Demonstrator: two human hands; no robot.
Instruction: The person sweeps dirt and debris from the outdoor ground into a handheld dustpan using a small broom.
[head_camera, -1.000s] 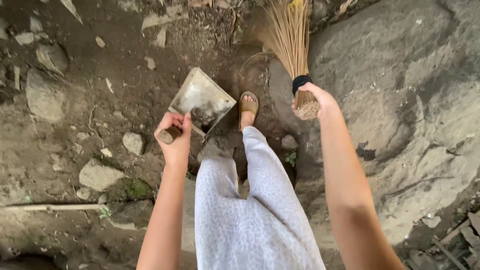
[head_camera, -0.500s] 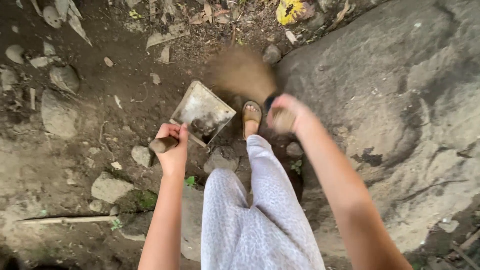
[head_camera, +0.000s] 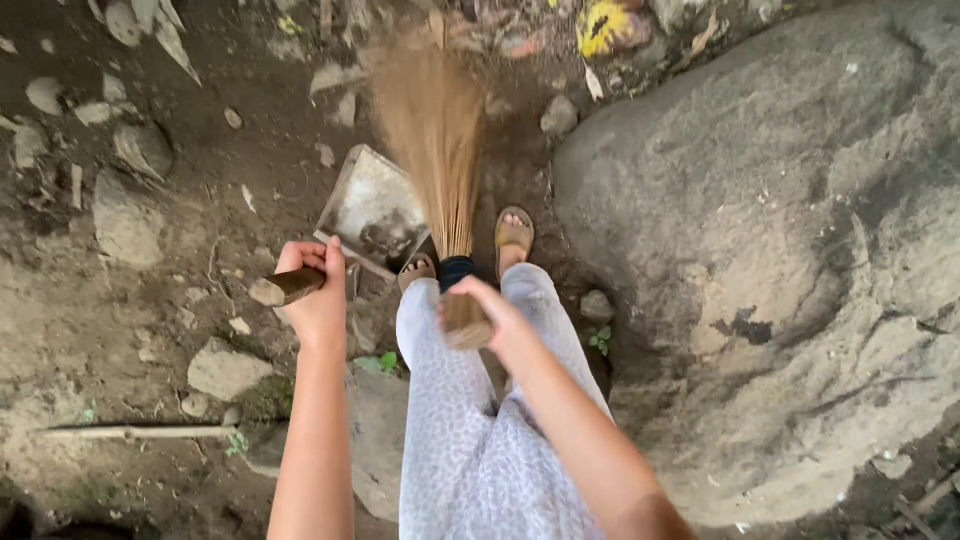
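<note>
My left hand (head_camera: 315, 285) grips the short wooden handle (head_camera: 283, 289) of a flat metal dustpan (head_camera: 372, 206) that lies on the dirt just ahead of my feet. My right hand (head_camera: 490, 315) holds a bundle broom of thin brown sticks (head_camera: 438, 140) by its bound end, near a dark band (head_camera: 457, 270). The bristles fan out forward over the right edge of the dustpan and look blurred. Both sandalled feet (head_camera: 513, 235) stand just behind the pan, with my light patterned trousers (head_camera: 470, 430) below.
A large grey boulder (head_camera: 780, 250) fills the right side. Stones (head_camera: 127, 215) and flat rock pieces lie scattered on the dark soil at left. Dry leaves, one yellow (head_camera: 603, 22), lie at the top. A thin stick (head_camera: 135, 432) lies at lower left.
My right hand has swung the broom from the right side to the middle, over the dustpan. My left hand and the pan handle shifted slightly left. My left foot has stepped forward.
</note>
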